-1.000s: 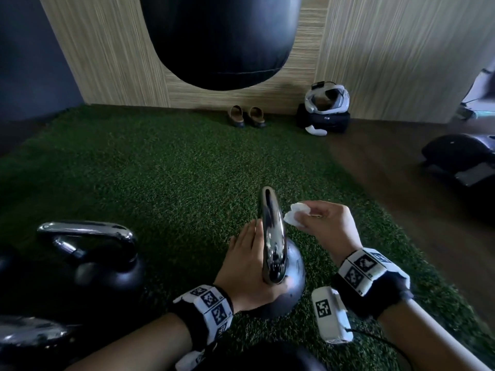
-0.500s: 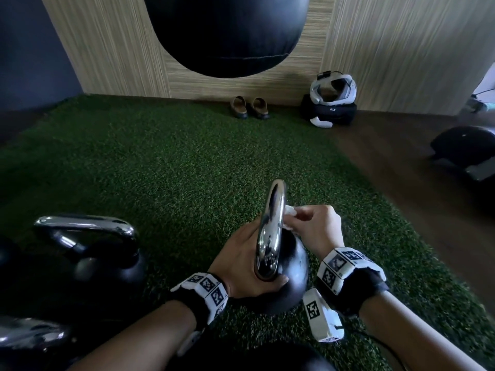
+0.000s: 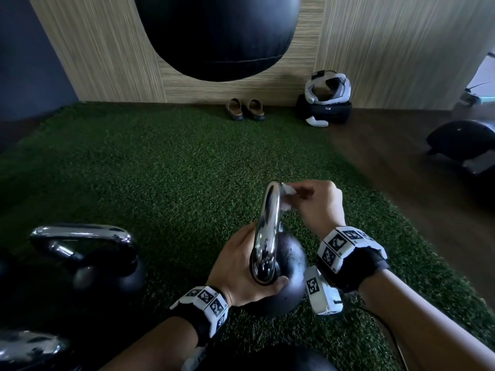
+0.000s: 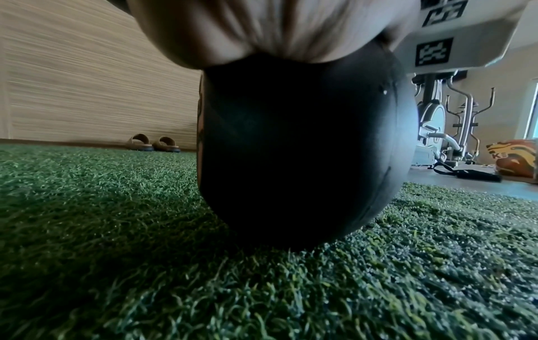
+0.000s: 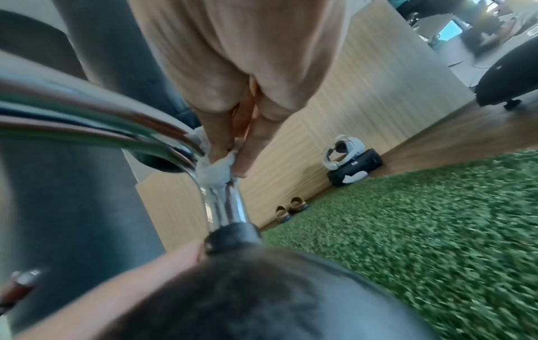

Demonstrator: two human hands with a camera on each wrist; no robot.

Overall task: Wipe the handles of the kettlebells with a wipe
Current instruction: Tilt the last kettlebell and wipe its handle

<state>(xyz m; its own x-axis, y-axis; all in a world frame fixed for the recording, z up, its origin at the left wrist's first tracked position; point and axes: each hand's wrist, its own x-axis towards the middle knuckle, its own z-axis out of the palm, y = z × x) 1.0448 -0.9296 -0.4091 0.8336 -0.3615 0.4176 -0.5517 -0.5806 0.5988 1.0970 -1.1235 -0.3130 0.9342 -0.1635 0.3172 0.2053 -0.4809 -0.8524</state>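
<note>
A black kettlebell (image 3: 293, 277) with a chrome handle (image 3: 269, 226) stands on the green turf in the middle of the head view. My left hand (image 3: 238, 266) cups its ball, thumb curled at the handle's near base. My right hand (image 3: 308, 199) pinches a small white wipe (image 3: 288, 195) against the far top bend of the handle. In the right wrist view the wipe (image 5: 215, 171) is bunched between my fingertips (image 5: 244, 156) on the chrome handle (image 5: 122, 119). The left wrist view shows only the dark kettlebell ball (image 4: 305, 149) on the turf.
A second kettlebell (image 3: 85, 255) stands at the left and another chrome handle (image 3: 26, 346) shows bottom left. A black punching bag (image 3: 217, 36) hangs ahead. Slippers (image 3: 245, 109) and a white headset (image 3: 326, 88) lie by the wall. Wooden floor (image 3: 401, 167) borders the turf on the right.
My right hand has brought the wipe from beside the handle onto its far top bend. My left hand has stayed on the kettlebell's ball.
</note>
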